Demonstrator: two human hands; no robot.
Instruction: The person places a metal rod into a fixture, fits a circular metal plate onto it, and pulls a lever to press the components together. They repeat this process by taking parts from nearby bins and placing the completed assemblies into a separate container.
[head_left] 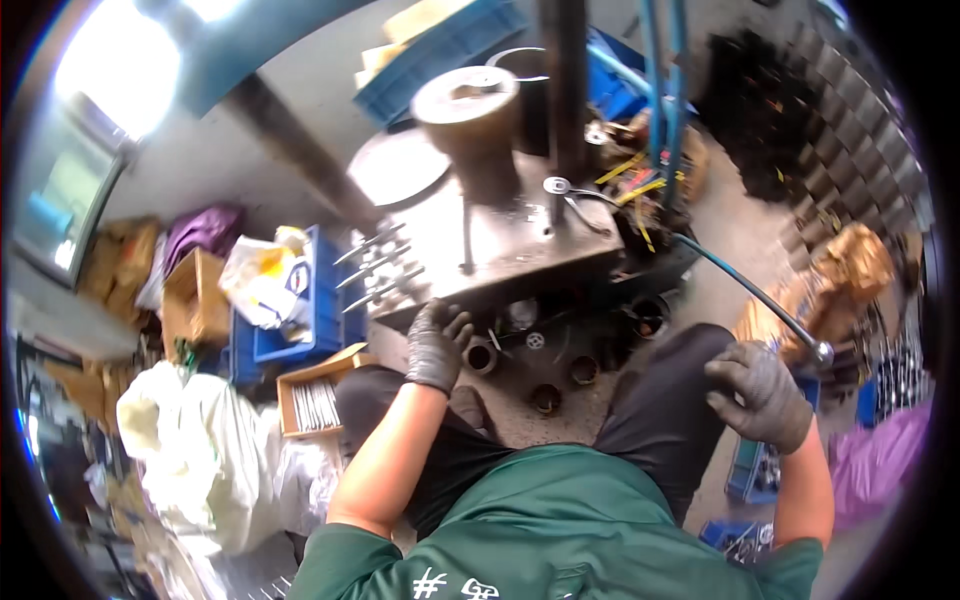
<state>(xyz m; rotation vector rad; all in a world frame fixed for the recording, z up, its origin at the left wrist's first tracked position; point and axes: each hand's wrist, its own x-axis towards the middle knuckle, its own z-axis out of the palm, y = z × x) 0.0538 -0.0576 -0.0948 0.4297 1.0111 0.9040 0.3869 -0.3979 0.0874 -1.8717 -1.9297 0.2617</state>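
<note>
My left hand (438, 347), in a dark grey glove, is raised over my left knee by the front edge of a metal machine table (510, 245). Its fingers are apart and slightly bent, with nothing visible in them. Several metal rods (378, 268) stick out at the table's left corner, just beyond that hand. My right hand (762, 397), gloved alike, hovers beside my right knee. Its fingers curl loosely, thumb apart, and no held thing shows. Near it ends a blue lever (750, 285) with a round metal knob. A thick steel cylinder (468, 130) stands on the table.
Blue bins (318, 290) and an open carton of metal rods (312, 405) stand at left, near a white sack (195, 440). Round holders (546, 398) sit below the table. A brown paper bundle (825, 285), purple sack (880, 460) and stacked metal parts (850, 150) lie at right.
</note>
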